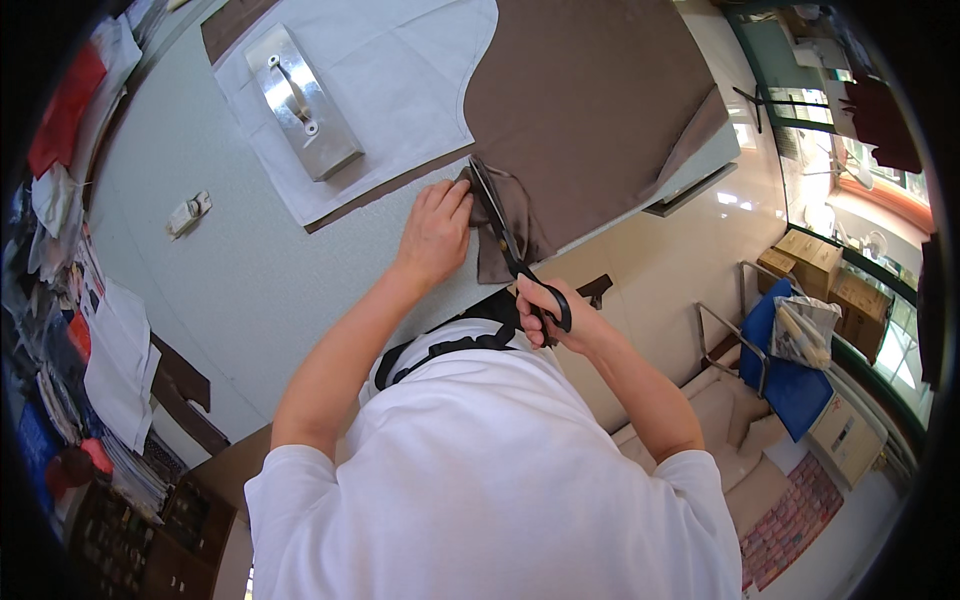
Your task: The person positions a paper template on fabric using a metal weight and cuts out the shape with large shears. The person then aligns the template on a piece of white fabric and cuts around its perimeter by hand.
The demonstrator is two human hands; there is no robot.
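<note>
My right hand (551, 311) grips the black handles of a pair of tailor's shears (501, 225) at the table's near edge. The blades point away from me and lie against the brown fabric (577, 97), beside the corner of a white paper pattern (390, 82). My left hand (439, 229) rests at the left of the blades, its fingertips on a bunched fold of the fabric; whether they pinch it is hard to see. A loose brown flap hangs around the shears near the edge. On the pattern sits a metal weight (304, 105) with a bar handle.
A small whitish object (189, 215) lies on the pale table (247, 315). Papers, bags and cloth crowd the table's left side. To the right stand a blue chair (784, 367) bearing a plastic bag, and several cardboard boxes (810, 262). Beige material (720, 435) lies below the chair.
</note>
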